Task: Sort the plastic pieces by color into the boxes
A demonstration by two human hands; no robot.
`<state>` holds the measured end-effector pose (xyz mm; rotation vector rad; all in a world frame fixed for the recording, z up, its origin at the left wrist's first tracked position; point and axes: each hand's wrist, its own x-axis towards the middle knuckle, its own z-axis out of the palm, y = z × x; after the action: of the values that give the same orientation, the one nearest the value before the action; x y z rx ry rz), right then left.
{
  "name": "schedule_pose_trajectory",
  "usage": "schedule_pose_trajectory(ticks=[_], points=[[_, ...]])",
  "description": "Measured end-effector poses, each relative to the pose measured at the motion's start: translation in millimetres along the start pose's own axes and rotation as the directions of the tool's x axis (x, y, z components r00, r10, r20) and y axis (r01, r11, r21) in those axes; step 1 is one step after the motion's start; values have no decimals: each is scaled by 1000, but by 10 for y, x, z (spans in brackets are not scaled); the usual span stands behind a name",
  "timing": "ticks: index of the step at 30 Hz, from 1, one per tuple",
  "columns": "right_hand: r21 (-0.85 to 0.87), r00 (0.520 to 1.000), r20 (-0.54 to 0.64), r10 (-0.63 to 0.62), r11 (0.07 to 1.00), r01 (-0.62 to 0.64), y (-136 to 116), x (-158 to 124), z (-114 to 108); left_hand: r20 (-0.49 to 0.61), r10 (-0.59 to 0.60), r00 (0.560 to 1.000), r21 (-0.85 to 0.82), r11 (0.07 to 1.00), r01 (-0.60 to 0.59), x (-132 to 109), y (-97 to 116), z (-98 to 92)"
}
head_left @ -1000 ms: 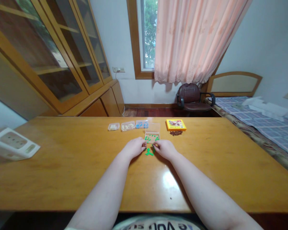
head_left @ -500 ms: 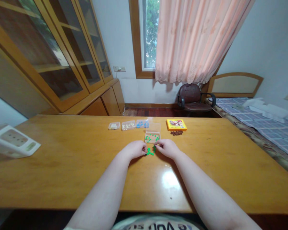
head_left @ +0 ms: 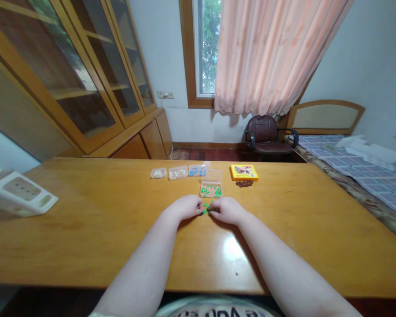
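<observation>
Small green pieces [head_left: 205, 206] lie on the table between my two hands. My left hand [head_left: 192, 207] rests at their left side, its fingers curled together by the nearest pieces. On the other side my right hand [head_left: 225, 209] has its fingertips pinched at the green pieces, close to my left fingertips. What either hand grips is too small to make out. Just beyond the hands, a clear box [head_left: 211, 191] with its lid raised holds several more green pieces.
Behind stand clear boxes with white pieces [head_left: 158, 173], cream pieces [head_left: 178, 173] and blue pieces [head_left: 197, 171]. A yellow box [head_left: 244, 172] has brown pieces [head_left: 244, 184] before it. At the far left is a white power strip [head_left: 23, 189].
My right hand has moved slightly left and down, so its fingertips are now nearer my left hand, over the green pieces. My left hand has barely moved.
</observation>
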<state>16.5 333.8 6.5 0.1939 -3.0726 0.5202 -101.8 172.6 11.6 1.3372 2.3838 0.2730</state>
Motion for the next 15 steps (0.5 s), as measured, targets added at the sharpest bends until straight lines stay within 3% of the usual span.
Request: schedule_pose_trajectory(ticks=[10, 15], points=[[10, 1000, -12, 17, 1000, -17, 12, -8, 6, 26, 8, 1000, -37, 999, -7, -19, 15, -56], [-5, 999, -26, 41, 999, -41, 32, -4, -4, 41, 2, 999, 33, 999, -3, -7, 71, -26]])
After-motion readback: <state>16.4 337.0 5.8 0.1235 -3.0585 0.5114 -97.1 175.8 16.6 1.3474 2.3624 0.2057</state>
